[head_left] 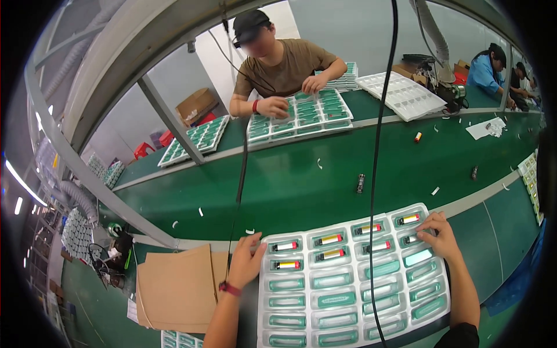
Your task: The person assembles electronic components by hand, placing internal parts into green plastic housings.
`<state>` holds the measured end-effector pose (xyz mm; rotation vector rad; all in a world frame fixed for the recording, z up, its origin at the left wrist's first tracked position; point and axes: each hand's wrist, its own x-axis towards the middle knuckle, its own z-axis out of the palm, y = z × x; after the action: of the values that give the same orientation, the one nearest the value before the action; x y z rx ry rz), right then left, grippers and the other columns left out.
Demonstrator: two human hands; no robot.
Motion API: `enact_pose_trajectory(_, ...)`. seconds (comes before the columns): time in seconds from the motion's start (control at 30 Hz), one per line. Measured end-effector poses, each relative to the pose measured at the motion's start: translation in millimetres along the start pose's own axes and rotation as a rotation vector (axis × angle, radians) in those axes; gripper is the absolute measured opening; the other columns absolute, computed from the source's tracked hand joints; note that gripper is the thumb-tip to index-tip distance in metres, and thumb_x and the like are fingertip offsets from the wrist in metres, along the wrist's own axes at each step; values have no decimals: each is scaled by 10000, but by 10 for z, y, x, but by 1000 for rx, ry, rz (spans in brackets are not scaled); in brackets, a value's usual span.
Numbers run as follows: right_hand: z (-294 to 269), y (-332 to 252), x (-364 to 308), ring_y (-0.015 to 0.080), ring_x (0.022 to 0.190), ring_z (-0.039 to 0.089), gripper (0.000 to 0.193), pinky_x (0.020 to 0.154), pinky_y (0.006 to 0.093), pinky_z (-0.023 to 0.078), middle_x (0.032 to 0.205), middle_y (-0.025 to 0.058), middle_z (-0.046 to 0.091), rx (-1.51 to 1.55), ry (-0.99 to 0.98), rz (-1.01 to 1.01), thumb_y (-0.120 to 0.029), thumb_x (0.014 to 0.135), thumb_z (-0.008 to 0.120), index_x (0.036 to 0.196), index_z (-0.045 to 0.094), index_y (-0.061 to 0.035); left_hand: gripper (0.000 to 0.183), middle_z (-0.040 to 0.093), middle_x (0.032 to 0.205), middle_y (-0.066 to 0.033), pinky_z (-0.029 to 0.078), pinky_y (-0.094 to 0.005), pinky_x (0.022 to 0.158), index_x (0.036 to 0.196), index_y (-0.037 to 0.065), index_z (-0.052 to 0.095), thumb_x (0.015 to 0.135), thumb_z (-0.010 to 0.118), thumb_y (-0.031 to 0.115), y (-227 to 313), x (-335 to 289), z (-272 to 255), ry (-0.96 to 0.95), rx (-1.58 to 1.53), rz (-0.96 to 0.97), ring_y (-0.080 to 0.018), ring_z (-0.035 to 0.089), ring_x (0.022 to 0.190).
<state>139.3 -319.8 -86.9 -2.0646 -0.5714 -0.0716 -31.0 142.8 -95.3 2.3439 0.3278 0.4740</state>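
A white moulded tray [308, 278] with rows of green shells in its pockets lies in front of me. Several upper pockets also hold small cylinders, such as this battery-like cylinder [329, 239] with a black end and a yellow and red wrap. My left hand [246, 262] rests at the tray's upper left edge, fingers apart, nothing visible in it. In the right column, second pocket from the top, my right hand [440, 236] has thumb and fingertips closed at the end of a small cylinder [411, 239]. Its fingers partly cover that cylinder.
Brown cardboard sheets [177, 284] lie left of the tray. Beyond it runs a green belt [290, 191] with loose cylindrical parts [361, 183] and white scraps. Across it, a person [284, 69] works over another filled tray [299, 124]. A black cable [377, 145] hangs in front of my tray.
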Motion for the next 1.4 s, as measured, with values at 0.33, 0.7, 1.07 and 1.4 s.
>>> enact_pose_trajectory(0.33, -76, -101, 4, 219, 883, 429, 157, 822, 318, 354, 844, 34, 552, -54, -25, -11, -86, 690, 718, 846, 710, -60, 288, 587, 1062, -151, 474, -319, 778, 1176, 29, 593, 937, 532, 179, -4, -132, 99, 120, 147, 61, -255, 580, 906)
enact_pose_trajectory(0.7, -62, 17, -50, 230, 840, 458, 159, 783, 334, 365, 829, 68, 569, -84, 34, -37, -95, 699, 682, 841, 679, -22, 280, 605, 1129, -175, 470, -348, 868, 1163, 12, 591, 922, 535, 145, 54, -156, 58, 74, -11, -34, -292, 595, 992)
enact_pose_trajectory(1.07, -65, -41, -198, 199, 877, 478, 125, 772, 299, 379, 839, 67, 558, 94, 146, 29, -74, 761, 666, 863, 677, -3, 259, 594, 1184, -221, 444, -385, 948, 1154, 22, 587, 928, 503, 115, 111, -296, 32, 101, 94, -16, -365, 573, 1107)
enact_pose_trajectory(1.4, -33, 210, -198, 104, 687, 520, 129, 645, 244, 413, 745, 38, 587, 224, 291, 16, -98, 835, 655, 881, 680, 20, 298, 597, 1149, -219, 436, -399, 938, 1177, -28, 548, 982, 434, 166, -212, -414, 61, 275, 52, 82, -368, 563, 1081)
